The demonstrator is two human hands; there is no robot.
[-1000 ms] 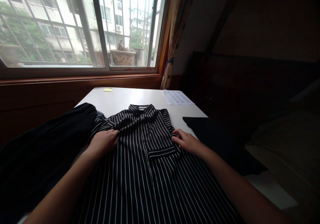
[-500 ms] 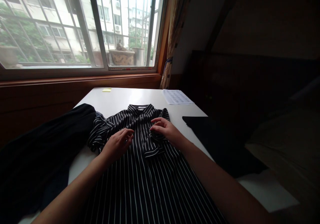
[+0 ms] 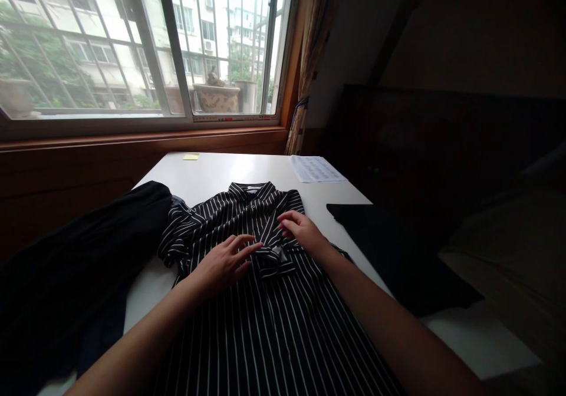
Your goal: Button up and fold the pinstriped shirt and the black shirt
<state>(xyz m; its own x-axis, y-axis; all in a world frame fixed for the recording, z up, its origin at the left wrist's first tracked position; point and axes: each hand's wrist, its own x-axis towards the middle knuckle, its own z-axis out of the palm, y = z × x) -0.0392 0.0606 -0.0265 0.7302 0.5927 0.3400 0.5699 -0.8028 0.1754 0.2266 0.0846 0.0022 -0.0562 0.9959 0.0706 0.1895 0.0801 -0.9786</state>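
A black shirt with white stripes (image 3: 274,313) lies front up on the white table (image 3: 212,175), collar toward the window. My left hand (image 3: 223,263) rests flat on its chest with fingers spread, open. My right hand (image 3: 300,229) lies on the folded-in right side of the shirt just below the collar, fingers stretched out and pressing the cloth.
A dark garment (image 3: 66,266) is heaped along the table's left side. A printed sheet (image 3: 315,169) and a yellow sticky note (image 3: 191,157) lie near the far edge by the window. A dark flat object (image 3: 380,231) sits at the right edge, with a bed beyond it.
Both hands moved from the shirt's outer edges to its middle. The right sleeve side is now folded in over the chest.
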